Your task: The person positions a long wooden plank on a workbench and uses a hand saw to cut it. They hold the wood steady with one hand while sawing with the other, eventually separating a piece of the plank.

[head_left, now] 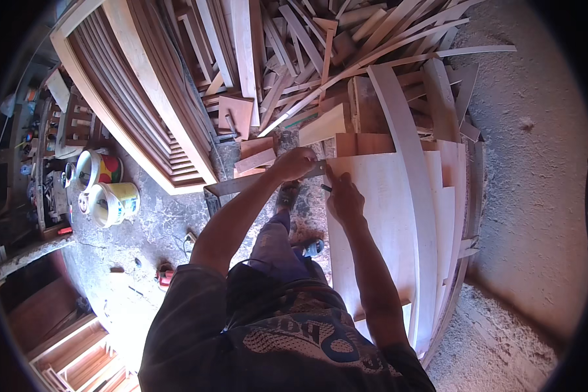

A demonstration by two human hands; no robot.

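Observation:
My left hand (pixel 295 163) is closed on a long, flat grey-brown strip (pixel 235 185), close to the far left corner of a pale wooden board (pixel 372 202). The strip stretches left from the hand; a dark piece hangs down at its far end. Fingers bent, my right hand (pixel 344 198) grips a thin dark pencil-like stick (pixel 325 187) over the same board's left edge. The two hands nearly meet at this corner. What lies under the left fingers is hidden.
Louvred wooden frames (pixel 144 98) lean at the far left. Scrap wood (pixel 346 46) is heaped ahead. A hammer (pixel 231 124) rests on a wood block. Buckets (pixel 114 202) and a red power tool (pixel 165 276) stand on the floor at left. A rough wall (pixel 536 150) rises at right.

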